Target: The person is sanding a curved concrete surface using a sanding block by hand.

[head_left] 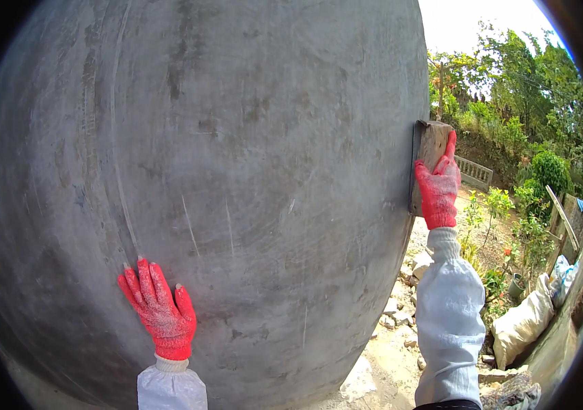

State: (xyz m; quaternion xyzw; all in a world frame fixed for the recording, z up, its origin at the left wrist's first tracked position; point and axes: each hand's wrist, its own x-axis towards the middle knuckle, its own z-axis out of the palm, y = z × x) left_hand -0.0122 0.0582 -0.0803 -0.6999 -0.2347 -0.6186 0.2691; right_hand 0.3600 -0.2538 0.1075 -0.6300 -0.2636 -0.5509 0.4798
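A large grey cement-plastered wall (271, 171) fills most of the view, with pale scratches and darker patches on it. My left hand (161, 307), in a red dusty glove, lies flat on its lower left part with the fingers spread. At the wall's right edge my right hand (440, 184), gloved alike, grips a rough brown wooden block (433, 142). The block stands upright, with a dark flat piece on its side toward the wall. My thumb rests on the block's face and a finger reaches up its right side. The far side of the block is hidden.
Stones (401, 314) and rubble lie on pale ground at the wall's lower right. Beyond are green plants (531, 184) and a low balustrade (474, 172). A filled white sack (524, 321) leans by wooden boards (562, 219) at the far right.
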